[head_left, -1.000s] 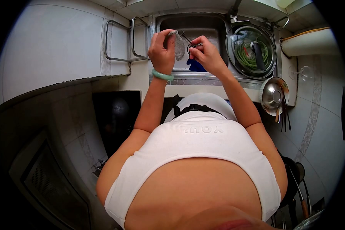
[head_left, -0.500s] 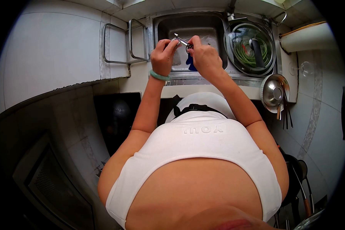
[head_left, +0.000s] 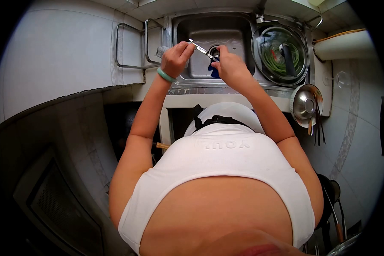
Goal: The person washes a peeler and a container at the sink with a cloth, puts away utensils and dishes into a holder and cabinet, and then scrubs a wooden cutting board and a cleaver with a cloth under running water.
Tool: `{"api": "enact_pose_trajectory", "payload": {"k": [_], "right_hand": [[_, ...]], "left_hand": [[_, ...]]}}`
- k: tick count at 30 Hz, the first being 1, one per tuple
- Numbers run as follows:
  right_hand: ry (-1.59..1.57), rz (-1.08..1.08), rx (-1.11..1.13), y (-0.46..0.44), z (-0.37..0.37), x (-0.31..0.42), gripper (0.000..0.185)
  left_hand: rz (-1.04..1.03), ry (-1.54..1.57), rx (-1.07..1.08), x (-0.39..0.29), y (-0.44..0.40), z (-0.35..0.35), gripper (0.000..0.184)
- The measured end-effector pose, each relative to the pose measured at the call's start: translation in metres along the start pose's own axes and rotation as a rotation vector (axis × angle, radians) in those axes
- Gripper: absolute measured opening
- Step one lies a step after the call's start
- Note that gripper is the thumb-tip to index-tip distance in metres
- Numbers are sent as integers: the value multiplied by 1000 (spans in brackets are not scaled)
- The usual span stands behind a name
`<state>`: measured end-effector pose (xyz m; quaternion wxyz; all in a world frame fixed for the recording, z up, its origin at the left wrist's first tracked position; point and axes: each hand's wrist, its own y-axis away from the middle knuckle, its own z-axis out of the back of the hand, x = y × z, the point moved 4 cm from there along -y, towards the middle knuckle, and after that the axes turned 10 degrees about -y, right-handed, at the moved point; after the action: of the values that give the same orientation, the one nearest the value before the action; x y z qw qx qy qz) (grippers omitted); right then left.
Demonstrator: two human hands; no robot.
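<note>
Over the sink [head_left: 198,70], my right hand [head_left: 234,70] grips a slim silver metal tool [head_left: 201,48] with a small hooked tip pointing up and to the left. A dark blue piece [head_left: 214,71] shows just beneath my right fingers; whether it belongs to the tool, I cannot tell. My left hand [head_left: 175,59], with a green bangle [head_left: 166,75] at the wrist, is closed near the tool's tip. Crumpled clear plastic [head_left: 161,51] sticks out from behind its left side, mostly hidden by the fingers.
Right of the basin, a glass lid [head_left: 266,40] with a black handle covers long green vegetables [head_left: 273,64]. A metal bowl [head_left: 304,102] with chopsticks stands at the counter's right edge. Metal rails [head_left: 132,67] rise on the left, beside the white-tiled surface [head_left: 59,55].
My left hand has moved left and slightly down, away from my right hand, bringing the plastic along. More of the silver tool is exposed. My right hand has shifted slightly right and down.
</note>
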<state>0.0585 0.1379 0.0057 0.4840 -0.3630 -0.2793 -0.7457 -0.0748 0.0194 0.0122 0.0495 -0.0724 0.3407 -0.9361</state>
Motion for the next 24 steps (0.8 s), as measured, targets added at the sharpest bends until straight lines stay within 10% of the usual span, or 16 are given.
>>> {"api": "enact_pose_trajectory", "payload": {"k": [3, 11, 24], "right_hand": [[-261, -172, 214, -4, 2, -10, 24], [-150, 7, -186, 1, -7, -13, 27], [-135, 6, -217, 8, -10, -3, 21]], "left_hand": [[0, -27, 28, 10, 4, 0, 20], [157, -16, 37, 7, -1, 0, 21], [496, 243, 31, -10, 3, 1, 13]]}}
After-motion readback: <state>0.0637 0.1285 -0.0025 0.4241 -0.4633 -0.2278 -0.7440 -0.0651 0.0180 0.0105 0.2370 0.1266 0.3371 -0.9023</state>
